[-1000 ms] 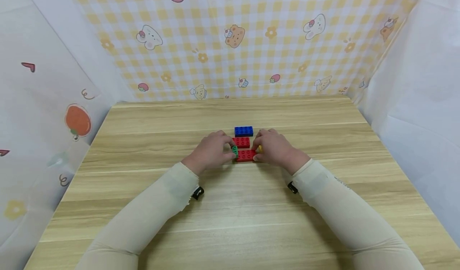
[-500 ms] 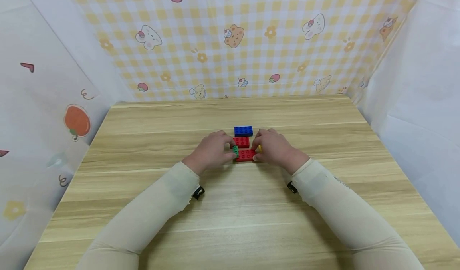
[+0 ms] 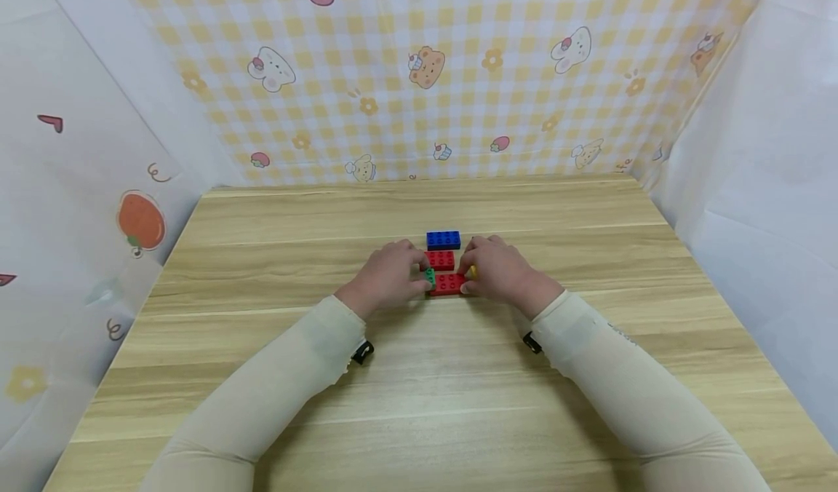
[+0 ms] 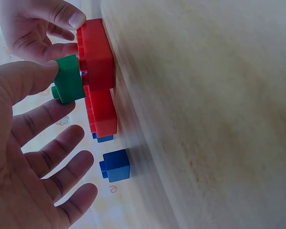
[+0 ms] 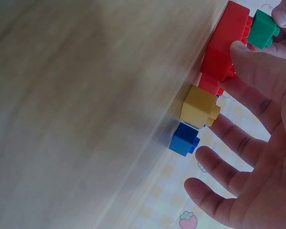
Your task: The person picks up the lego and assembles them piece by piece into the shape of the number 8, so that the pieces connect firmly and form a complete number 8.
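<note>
In the head view my left hand (image 3: 388,275) pinches a small green brick (image 4: 69,78) between thumb and index finger. The green brick sits at the studs on the left end of the front red brick (image 3: 449,284), tilted against it in the left wrist view. My right hand (image 3: 500,272) grips the right end of this red brick, thumb on its near side. Its other fingers are spread out. A second red brick (image 3: 441,260) lies just behind, partly covered by the left fingertips. A yellow brick (image 5: 198,106) stands by the right fingers, mostly hidden from the head view.
Behind the red bricks lies a long blue brick (image 3: 443,240). A small blue brick (image 4: 117,165) shows beyond the left fingers, and a small blue brick (image 5: 184,138) near the right fingers. The wooden table (image 3: 419,419) ends at a checked cloth (image 3: 393,113).
My left hand has shifted slightly to the right with the green brick, which has turned a little at the red brick's left end. The right hand has stayed in place.
</note>
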The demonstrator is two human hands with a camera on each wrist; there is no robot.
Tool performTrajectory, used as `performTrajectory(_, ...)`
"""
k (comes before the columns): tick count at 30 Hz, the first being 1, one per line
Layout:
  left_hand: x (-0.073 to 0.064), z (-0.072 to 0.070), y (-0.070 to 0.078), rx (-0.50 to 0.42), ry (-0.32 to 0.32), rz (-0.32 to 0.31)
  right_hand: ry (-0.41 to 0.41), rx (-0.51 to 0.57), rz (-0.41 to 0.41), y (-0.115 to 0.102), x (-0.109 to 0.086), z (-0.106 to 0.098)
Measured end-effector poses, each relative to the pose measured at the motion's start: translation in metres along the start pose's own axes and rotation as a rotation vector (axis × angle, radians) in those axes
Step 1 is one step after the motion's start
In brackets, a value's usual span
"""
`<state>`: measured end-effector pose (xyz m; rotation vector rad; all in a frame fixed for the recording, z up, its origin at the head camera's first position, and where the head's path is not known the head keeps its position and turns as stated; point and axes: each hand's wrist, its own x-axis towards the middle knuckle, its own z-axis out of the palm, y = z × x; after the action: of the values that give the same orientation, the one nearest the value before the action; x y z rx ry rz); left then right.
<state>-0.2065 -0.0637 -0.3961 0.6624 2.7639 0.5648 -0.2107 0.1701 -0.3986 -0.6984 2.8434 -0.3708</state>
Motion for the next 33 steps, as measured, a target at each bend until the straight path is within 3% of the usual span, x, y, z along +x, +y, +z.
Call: performTrajectory(33, 0.0045, 0.0055, 0.0030, 0.034, 0.023, 0.015, 0.011, -0.002, -0.002, 0.0001, -0.0002, 0.0007)
